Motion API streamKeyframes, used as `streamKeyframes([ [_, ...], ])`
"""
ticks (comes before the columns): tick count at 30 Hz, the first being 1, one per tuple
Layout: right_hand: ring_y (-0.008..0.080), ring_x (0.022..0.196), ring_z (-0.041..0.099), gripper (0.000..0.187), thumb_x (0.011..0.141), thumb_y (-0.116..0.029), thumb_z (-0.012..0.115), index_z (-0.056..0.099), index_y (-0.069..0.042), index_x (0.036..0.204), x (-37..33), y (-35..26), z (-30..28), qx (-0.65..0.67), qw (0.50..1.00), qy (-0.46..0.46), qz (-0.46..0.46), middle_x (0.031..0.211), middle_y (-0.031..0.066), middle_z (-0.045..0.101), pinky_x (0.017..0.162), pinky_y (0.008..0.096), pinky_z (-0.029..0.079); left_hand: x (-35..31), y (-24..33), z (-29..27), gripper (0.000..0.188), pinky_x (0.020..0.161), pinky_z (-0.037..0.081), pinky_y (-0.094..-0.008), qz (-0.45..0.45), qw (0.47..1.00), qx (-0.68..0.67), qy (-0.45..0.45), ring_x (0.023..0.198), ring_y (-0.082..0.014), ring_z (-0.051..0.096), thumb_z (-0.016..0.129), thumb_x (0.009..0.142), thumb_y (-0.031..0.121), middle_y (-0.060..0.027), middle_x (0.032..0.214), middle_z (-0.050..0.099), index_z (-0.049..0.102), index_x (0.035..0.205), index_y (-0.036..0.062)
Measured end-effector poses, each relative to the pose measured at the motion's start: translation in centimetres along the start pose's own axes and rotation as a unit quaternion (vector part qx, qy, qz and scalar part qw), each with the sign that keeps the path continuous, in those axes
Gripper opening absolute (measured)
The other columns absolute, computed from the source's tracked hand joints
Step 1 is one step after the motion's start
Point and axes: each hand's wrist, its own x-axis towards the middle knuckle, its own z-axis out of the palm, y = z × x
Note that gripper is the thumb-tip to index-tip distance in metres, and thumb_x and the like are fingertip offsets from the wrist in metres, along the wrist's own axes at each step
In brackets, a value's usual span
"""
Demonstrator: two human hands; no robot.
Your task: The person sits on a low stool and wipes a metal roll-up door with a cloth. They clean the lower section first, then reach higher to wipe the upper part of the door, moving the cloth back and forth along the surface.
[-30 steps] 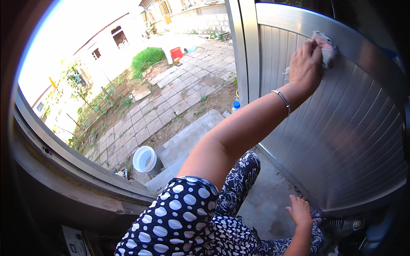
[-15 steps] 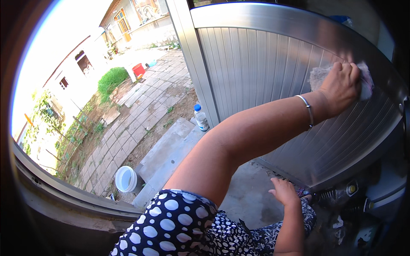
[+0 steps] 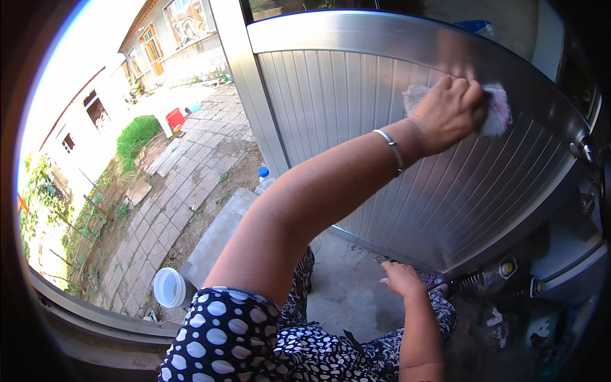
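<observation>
My left hand (image 3: 449, 114) is closed over a pale, fluffy cloth (image 3: 498, 111) with a pinkish edge. It presses the cloth against the upper part of a silver metal door panel (image 3: 331, 89) with narrow vertical ribs. A silver bangle (image 3: 393, 151) circles that wrist, and the bare forearm stretches across from the lower left. Lower down, my right hand (image 3: 402, 279) is beside my knee in patterned trousers, its fingers extended and holding nothing. Whether it rests on the knee I cannot tell.
A clear bottle with a blue cap (image 3: 264, 177) stands by the door frame, partly behind my arm. Near the concrete step (image 3: 219, 223) is a white bucket (image 3: 170, 288). Dark clutter (image 3: 503, 299) lies at lower right. Outside are paving, a red bucket (image 3: 174, 118) and green plants (image 3: 137, 137).
My left hand has slid the cloth leftward along the door panel. The whole view has shifted a little to the right. My right hand stays near the knee.
</observation>
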Motion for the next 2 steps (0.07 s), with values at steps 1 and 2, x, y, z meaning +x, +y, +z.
streamKeyframes([
  [1, 0.0339, 0.11, 0.058, 0.045, 0.086, -0.03, 0.067, 0.053, -0.009, 0.123, 0.4, -0.4, 0.1, -0.005, 1.0, -0.006, -0.004, 0.117, 0.0175, 0.062, 0.094, 0.0435, 0.045, -1.5, -1.6, 1.1, 0.035, 0.086, 0.043, -0.0359, -0.019, 0.999, 0.037, 0.007, 0.104, -0.024, 0.052, 0.058, 0.087, 0.021, -0.0127, 0.119, 0.051, 0.06, 0.121, 0.0152],
  [2, 0.0341, 0.112, 0.058, 0.045, 0.086, -0.03, 0.067, 0.052, -0.01, 0.124, 0.8, -0.5, 0.4, -0.006, 1.0, -0.02, -0.009, 0.119, 0.0181, 0.061, 0.096, 0.044, 0.044, -3.1, -3.4, 1.4, 0.039, 0.087, 0.043, -0.0369, -0.023, 0.998, 0.038, 0.037, 0.103, -0.0252, 0.053, 0.059, 0.086, 0.022, -0.0124, 0.119, 0.05, 0.058, 0.125, 0.0163],
])
